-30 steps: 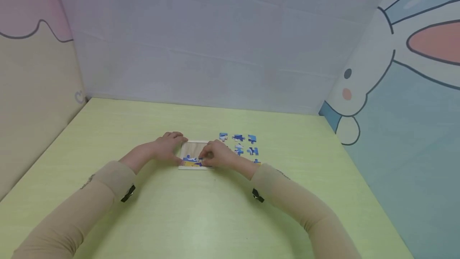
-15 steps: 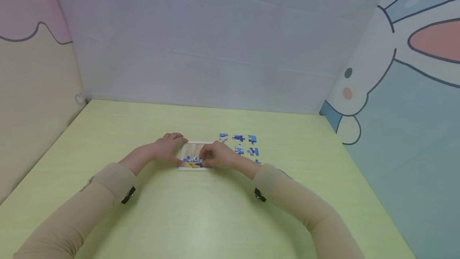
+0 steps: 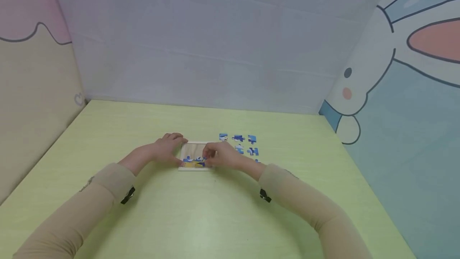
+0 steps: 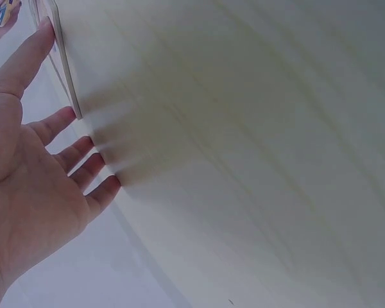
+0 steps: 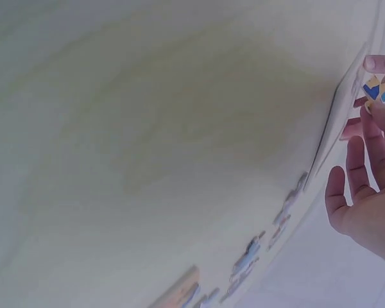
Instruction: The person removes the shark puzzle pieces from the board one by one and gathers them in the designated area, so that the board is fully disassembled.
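A shallow wooden puzzle tray (image 3: 194,168) lies on the table. Joined blue and yellow jigsaw pieces (image 3: 192,162) line its near side, with bare wood behind them. My left hand (image 3: 167,148) rests at the tray's left side, thumb at the near corner and index finger at the far one. In the left wrist view its fingers (image 4: 48,127) are extended and spread. My right hand (image 3: 224,155) is over the tray's right part, hiding that edge. In the right wrist view, its thumb and index finger pinch a blue and yellow puzzle piece (image 5: 375,90).
Several loose puzzle pieces (image 3: 238,138) lie on the table right of the tray, some partly hidden by my right hand and forearm. A pale wall (image 3: 208,51) rises behind the table (image 3: 201,211), and a rabbit-printed wall (image 3: 395,103) stands at the right.
My right hand has shifted slightly to the right along the tray's near side, uncovering more of the joined pieces. My left hand stays at the tray's left side.
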The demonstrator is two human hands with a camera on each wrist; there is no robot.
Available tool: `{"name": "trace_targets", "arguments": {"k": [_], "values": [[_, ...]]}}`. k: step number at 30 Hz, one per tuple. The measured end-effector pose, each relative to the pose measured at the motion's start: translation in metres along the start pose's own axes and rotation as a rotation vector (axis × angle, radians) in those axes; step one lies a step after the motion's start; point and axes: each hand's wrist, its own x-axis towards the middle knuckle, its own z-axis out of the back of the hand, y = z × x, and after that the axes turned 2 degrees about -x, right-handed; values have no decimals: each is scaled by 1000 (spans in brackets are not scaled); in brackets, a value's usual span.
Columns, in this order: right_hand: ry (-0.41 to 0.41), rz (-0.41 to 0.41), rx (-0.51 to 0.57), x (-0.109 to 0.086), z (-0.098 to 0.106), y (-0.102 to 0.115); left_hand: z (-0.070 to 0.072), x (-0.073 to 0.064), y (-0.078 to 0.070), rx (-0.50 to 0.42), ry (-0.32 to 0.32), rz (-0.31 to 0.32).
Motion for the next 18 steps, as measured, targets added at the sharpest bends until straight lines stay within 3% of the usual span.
{"name": "trace_targets", "arguments": {"k": [9,18], "values": [[26,25,-76,-17,23,-2,0,-1,1,25,-6,-14],[27,62,-69,-39,45,-12,0,-2,2,14,-3,-37]]}}
